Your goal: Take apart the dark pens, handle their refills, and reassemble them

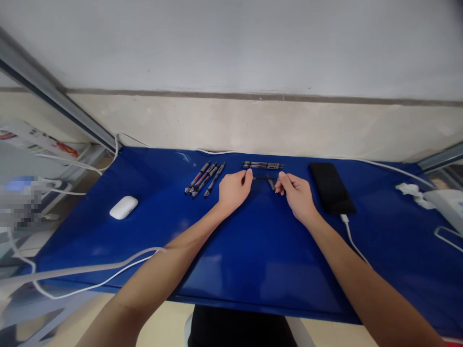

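Note:
A thin dark pen refill [265,179] spans the gap between my two hands, roughly level. My left hand [235,190] is closed, thumb and fingers pinching the refill's left end; what else lies inside that grip is hidden. At the other end, my right hand [295,193] pinches the refill between thumb and fingers. A short grey pen part [271,183] shows just beside the right fingertips; I cannot tell whether they touch it. Behind my hands, grey pens [263,165] lie side by side. Several more pens [204,179] lie slanted left of my left hand.
On the blue table [231,260], a white earbud case [123,207] lies to the left. A black phone [332,188] with a white cable [356,246] lies right of my right hand. Another white cable [108,279] crosses near my left forearm. Crumpled white tissue [414,194] sits far right.

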Motion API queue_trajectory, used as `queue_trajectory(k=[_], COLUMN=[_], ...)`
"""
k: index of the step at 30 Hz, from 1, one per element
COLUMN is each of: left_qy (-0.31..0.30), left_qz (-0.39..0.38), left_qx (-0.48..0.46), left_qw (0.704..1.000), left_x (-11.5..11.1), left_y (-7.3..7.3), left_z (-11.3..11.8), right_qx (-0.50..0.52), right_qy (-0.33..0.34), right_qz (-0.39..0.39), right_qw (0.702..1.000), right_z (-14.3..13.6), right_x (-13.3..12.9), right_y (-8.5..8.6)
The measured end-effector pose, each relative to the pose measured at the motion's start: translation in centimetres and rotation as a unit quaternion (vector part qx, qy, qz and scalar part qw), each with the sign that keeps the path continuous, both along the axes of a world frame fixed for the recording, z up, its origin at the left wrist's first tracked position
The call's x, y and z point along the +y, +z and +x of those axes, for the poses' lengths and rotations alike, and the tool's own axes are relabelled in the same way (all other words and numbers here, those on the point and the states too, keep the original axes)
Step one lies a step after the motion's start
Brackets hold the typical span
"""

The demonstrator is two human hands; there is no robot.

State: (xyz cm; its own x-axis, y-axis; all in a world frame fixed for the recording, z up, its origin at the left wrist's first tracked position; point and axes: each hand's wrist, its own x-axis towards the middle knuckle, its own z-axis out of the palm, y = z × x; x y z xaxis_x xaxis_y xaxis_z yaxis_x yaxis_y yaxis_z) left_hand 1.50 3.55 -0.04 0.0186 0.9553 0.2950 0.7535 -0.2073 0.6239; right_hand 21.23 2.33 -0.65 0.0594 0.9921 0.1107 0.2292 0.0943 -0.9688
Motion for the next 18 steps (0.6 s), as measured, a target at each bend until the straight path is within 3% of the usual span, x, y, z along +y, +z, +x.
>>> queue_trajectory(k=[4, 14, 18], left_qy=[-0.002, -0.007, -0.008], left_qz=[0.005, 0.006, 0.005], left_qx=[-0.007, 0.005, 0.016], left_qw=[1.000, 1.000, 1.000], left_x=[0.05, -0.04, -0.01], left_y=[-0.18, -0.05, -0.07], left_z=[-0.01, 0.03, 0.03], right_qx=[-0.022, 0.035, -0.001], right_qy=[0.004, 0.011, 0.001], right_qz=[0.004, 0.008, 0.007], right_qw=[1.000, 0.999, 1.000], right_z=[0.03, -0.03, -0.07], right_x=[-0.15, 0.18, -0.04], right_y=[0.13, -0.53, -0.10])
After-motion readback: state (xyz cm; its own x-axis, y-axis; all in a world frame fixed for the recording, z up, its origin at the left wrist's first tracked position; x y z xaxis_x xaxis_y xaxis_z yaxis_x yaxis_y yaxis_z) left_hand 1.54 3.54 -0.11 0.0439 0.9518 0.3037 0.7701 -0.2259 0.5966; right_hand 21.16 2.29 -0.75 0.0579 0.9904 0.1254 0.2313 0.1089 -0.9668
